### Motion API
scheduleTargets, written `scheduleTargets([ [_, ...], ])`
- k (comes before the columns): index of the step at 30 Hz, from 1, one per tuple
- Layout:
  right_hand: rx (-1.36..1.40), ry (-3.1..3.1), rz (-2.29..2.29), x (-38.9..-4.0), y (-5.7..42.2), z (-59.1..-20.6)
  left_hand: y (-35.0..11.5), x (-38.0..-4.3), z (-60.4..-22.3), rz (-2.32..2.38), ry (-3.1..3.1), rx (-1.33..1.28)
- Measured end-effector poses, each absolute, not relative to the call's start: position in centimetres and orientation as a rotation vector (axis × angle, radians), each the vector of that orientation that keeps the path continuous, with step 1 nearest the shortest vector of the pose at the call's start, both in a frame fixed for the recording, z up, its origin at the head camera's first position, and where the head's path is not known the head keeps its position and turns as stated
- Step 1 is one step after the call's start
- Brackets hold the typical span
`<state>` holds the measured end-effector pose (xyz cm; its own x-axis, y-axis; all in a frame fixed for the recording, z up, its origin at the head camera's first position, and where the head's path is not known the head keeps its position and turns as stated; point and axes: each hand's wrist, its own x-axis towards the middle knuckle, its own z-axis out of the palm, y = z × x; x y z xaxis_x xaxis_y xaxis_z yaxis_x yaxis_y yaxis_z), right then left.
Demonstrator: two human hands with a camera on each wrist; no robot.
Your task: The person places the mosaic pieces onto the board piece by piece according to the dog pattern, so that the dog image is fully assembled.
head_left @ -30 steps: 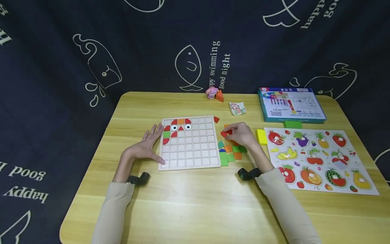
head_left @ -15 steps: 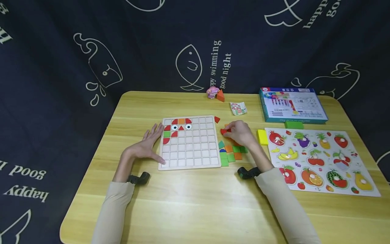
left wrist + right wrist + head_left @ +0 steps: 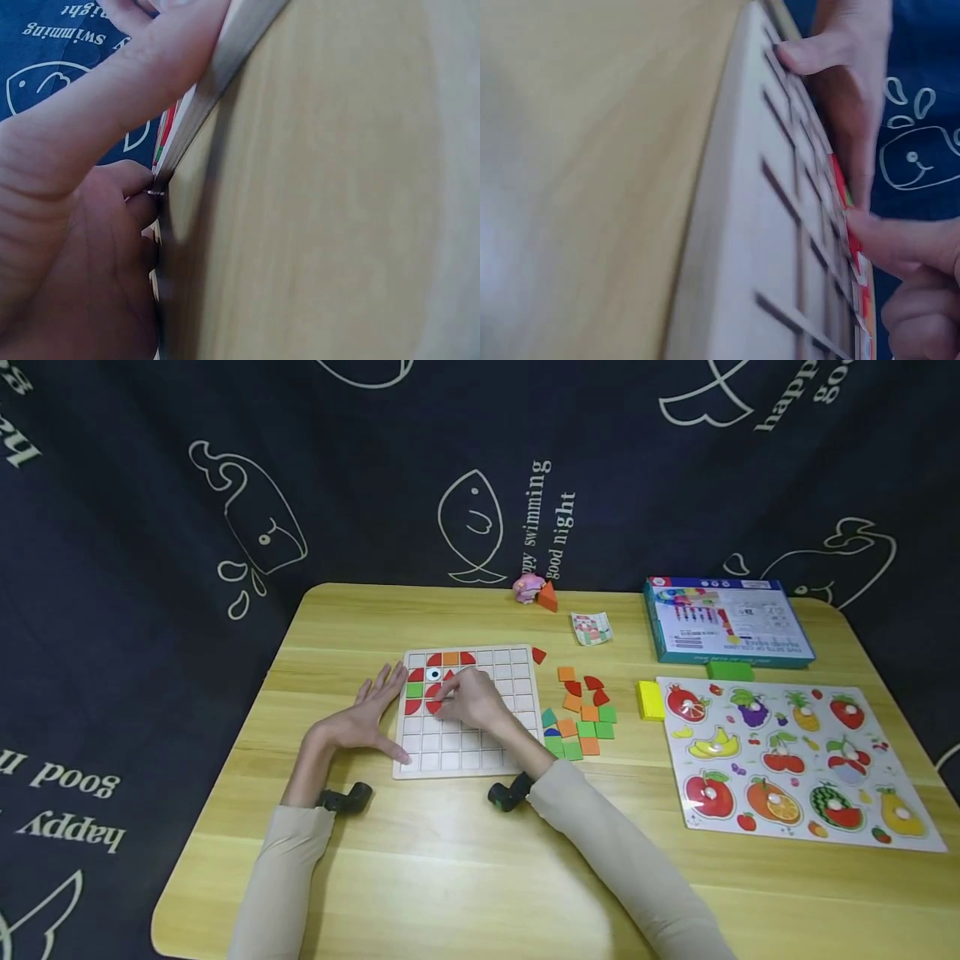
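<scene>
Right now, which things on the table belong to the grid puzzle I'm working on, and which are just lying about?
In the job:
grid board
left hand, flat against the board's left edge
right hand, over the board's upper rows
loose coloured pieces right of the board

Lying about:
fruit puzzle
blue box
yellow block
green block
pink toy

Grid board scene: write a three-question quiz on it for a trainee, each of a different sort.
1. True or false: the left hand lies flat against the grid board's left edge.
2. Where is the right hand? A on the fruit puzzle, B over the grid board, C on the blue box.
3. Fill in: the loose tiles lie to the board's ____.

Key: 1 true; 2 B; 3 right.
</scene>
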<state>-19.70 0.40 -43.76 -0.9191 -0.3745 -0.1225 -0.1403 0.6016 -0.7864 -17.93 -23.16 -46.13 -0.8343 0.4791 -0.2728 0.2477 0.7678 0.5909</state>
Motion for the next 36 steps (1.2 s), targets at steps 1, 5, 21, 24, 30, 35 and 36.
scheduleTargets([
  [1,-0.423,2.581,-1.205,-19.8,0.0,-43.9,-23.2,-17.9,-46.2,0.774,2.549,0.555],
  [5,-0.399,2.59,-1.228,-20.2,-0.3,-44.4,-23.2,-17.9,-46.2,0.789,2.547,0.572],
  [21,-0.334,2.546,-1.299,-19.8,4.3,-43.4,-23.0,-17.9,-46.2,0.797,2.541,0.523],
  [24,-0.269,2.597,-1.326,-20.0,8.6,-42.8,-23.1,-17.7,-46.0,0.791,2.542,0.504],
  [30,0.022,2.706,-1.298,-21.3,16.0,-43.7,-23.2,-17.8,-46.1,0.775,2.545,0.509],
  [35,0.178,2.701,-1.232,-22.3,17.4,-44.5,-23.2,-17.9,-46.3,0.774,2.548,0.532],
  [36,0.192,2.703,-1.23,-22.4,17.4,-44.6,-23.1,-17.9,-46.4,0.776,2.548,0.539],
])
